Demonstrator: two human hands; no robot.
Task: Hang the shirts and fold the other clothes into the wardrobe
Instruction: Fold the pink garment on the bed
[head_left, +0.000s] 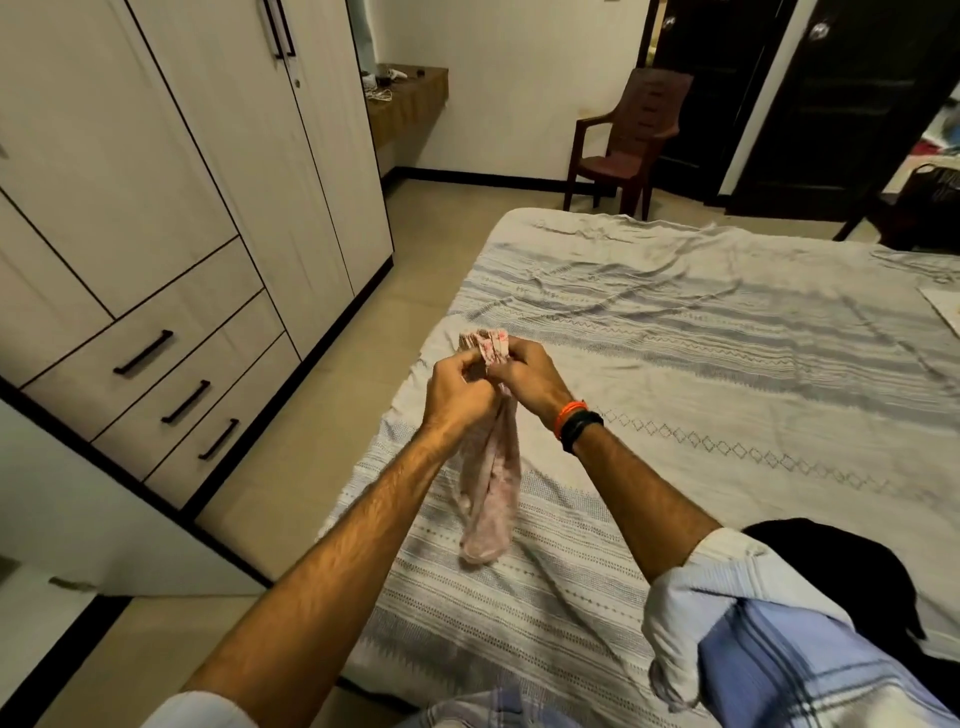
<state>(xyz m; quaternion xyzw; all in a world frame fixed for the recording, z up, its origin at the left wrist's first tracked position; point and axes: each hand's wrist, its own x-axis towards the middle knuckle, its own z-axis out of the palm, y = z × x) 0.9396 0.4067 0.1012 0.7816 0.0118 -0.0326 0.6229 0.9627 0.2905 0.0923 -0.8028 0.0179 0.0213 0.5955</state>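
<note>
A small pink patterned garment (491, 488) is held up above the near left corner of the bed (727, 364), bunched at its top between both hands. The left hand (457, 387) is clenched on the gathered upper edge from the left, and the right hand (524, 374) is clenched on the same edge from the right, the two hands almost touching. The rest of the cloth hangs down between the forearms, its lower end just above or resting on the striped grey bedsheet; which cannot be told. An orange band and a black band (576, 423) are worn on the right wrist. The wardrobe (156, 182) stands to the left of the bed with its doors and three drawers closed. A brown plastic chair (628, 140) stands against the far wall, beyond the far left corner of the bed.
</note>
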